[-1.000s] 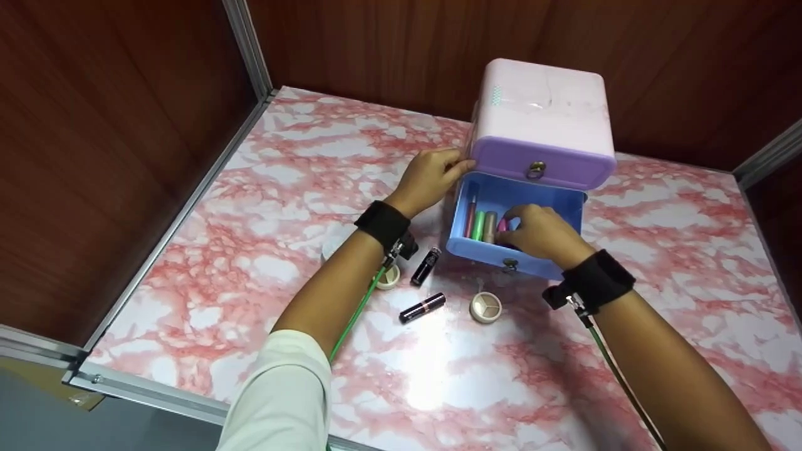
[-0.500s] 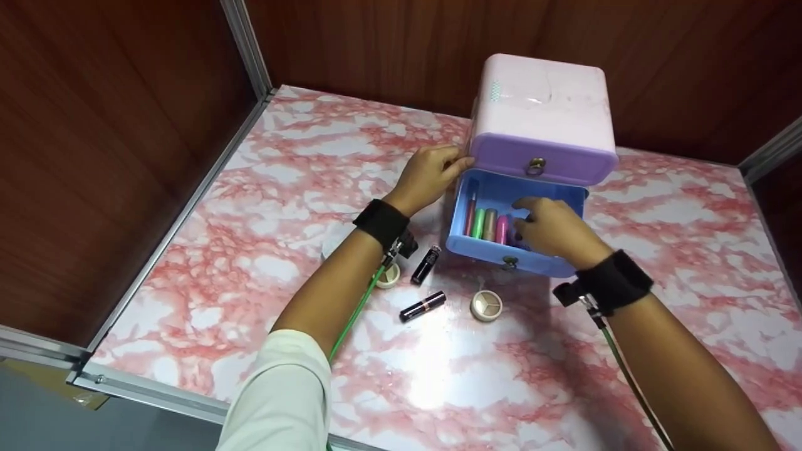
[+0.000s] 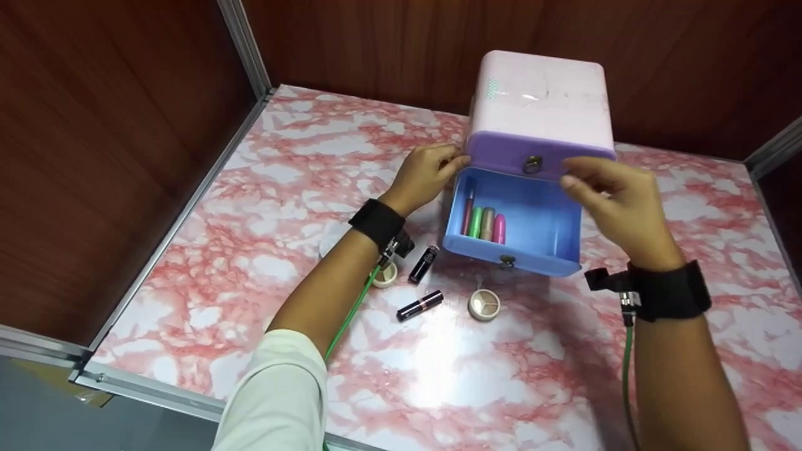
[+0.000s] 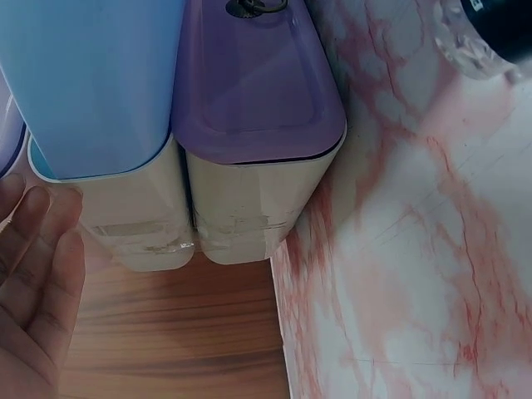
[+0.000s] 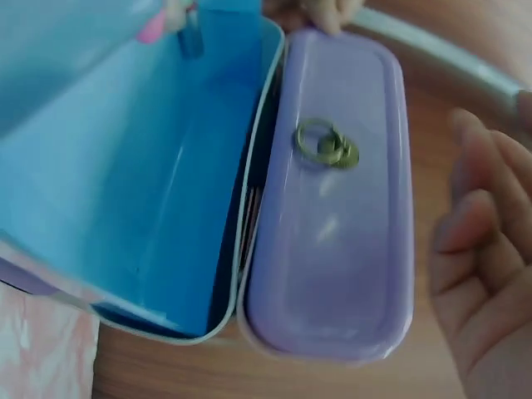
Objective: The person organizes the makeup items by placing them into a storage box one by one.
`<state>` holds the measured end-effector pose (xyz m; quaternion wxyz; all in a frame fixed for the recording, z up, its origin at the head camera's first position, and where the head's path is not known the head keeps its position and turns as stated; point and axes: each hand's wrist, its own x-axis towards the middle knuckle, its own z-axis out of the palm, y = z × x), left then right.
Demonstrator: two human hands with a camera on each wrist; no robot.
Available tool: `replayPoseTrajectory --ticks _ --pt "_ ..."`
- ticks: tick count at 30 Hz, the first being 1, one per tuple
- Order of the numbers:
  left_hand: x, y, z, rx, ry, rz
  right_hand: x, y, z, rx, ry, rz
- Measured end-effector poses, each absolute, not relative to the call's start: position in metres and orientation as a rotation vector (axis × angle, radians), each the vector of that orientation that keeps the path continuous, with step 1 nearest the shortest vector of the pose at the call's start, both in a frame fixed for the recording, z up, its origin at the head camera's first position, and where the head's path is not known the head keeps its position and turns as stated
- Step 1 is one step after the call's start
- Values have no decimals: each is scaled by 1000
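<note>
A pink-topped box [image 3: 542,94] holds a purple top drawer [image 3: 501,150] and a blue drawer [image 3: 539,219], pulled out below it. Inside, at the left, stand a slim dark red tube [image 3: 467,216], a green tube [image 3: 476,222], a brownish tube [image 3: 488,223] and a pink tube [image 3: 499,228]. My left hand [image 3: 423,175] rests at the box's left side; extended fingers [image 4: 62,258] lie close to its wall in the left wrist view. Raised at the drawers' right, my right hand [image 3: 626,207] is loosely bent and holds nothing; the right wrist view shows it beside the purple front [image 5: 349,224].
Black lipstick tubes [image 3: 420,306] lie on the marbled table [image 3: 282,238] before the box. A three-section round palette [image 3: 484,304] sits near them; another palette [image 3: 385,274] is partly hidden by my left arm. Wood panels [image 3: 376,50] stand at the back and sides.
My right hand has let go of the pink tube, left the blue drawer and moved up and to the right. My left hand has stayed at the box's side.
</note>
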<state>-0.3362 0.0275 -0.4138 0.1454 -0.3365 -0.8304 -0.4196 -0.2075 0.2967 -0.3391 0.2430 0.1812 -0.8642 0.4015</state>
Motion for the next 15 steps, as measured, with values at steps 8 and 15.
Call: replayPoseTrajectory --ticks 8,15 --pt "-336 28 -415 -964 -2397 -1212 -231 331 -382 271 -1705 1548" --pt "-335 28 -414 -955 -2395 -1193 -250 355 -446 -21 -1543 1852"
